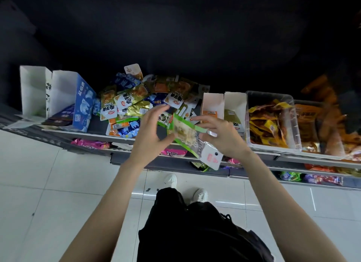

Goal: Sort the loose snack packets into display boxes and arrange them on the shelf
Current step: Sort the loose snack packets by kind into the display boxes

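I have both hands up over the front edge of the shelf (125,138), working a green-edged packet (185,133) between them. My right hand (220,136) pinches its far side, fingers closed on it, and my left hand (150,131) has the thumb under the near edge while its fingers are spread wide above. The packet hangs tilted, its white hang tab (212,157) pointing down past the shelf lip, so it is over open floor (58,183), not over the shelf.

Behind the hands lies the heap of loose packets (140,101), with a blue display box (78,105) to the left and an orange-fronted display box (212,107) just right of the heap. A clear bin (293,125) of yellow packs stands further right.

The risk I see is the grip: the left hand is barely on, and if the right pinch slips the packet drops to the floor. I cannot read the print through the blur, so I may also pick the wrong box. Reaching across could drag heap packets off the edge.
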`<action>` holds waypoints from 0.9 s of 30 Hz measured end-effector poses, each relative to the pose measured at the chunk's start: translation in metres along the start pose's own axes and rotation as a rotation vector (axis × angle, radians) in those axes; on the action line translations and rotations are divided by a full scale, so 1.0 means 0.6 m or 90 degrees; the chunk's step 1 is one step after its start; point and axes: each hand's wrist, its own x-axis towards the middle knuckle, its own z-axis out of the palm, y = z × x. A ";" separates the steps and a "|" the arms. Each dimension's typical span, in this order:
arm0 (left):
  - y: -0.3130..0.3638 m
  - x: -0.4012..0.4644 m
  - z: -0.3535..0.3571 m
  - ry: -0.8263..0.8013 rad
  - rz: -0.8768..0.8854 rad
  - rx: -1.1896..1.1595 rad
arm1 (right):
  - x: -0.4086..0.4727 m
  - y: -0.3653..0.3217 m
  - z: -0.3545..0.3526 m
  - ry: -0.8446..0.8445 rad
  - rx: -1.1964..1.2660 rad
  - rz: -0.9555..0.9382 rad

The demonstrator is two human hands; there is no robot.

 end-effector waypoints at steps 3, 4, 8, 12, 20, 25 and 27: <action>0.032 0.016 -0.017 -0.254 0.195 0.155 | 0.003 -0.022 -0.014 0.055 0.114 0.024; 0.035 0.013 -0.014 -0.289 0.208 0.195 | 0.002 -0.032 -0.016 0.075 0.213 0.053; 0.023 -0.021 0.014 -0.135 0.217 0.094 | -0.009 -0.051 -0.003 0.091 0.392 0.121; 0.011 -0.031 0.002 0.199 0.019 -0.052 | -0.011 -0.062 0.025 0.013 0.441 0.165; -0.020 -0.041 -0.103 0.148 -0.192 -0.276 | 0.044 -0.113 0.095 -0.067 0.072 -0.011; -0.068 -0.053 -0.191 0.181 -0.211 -0.340 | 0.101 -0.181 0.169 -0.067 0.018 -0.099; -0.112 -0.056 -0.237 0.236 -0.212 -0.316 | 0.132 -0.203 0.204 -0.048 0.044 -0.096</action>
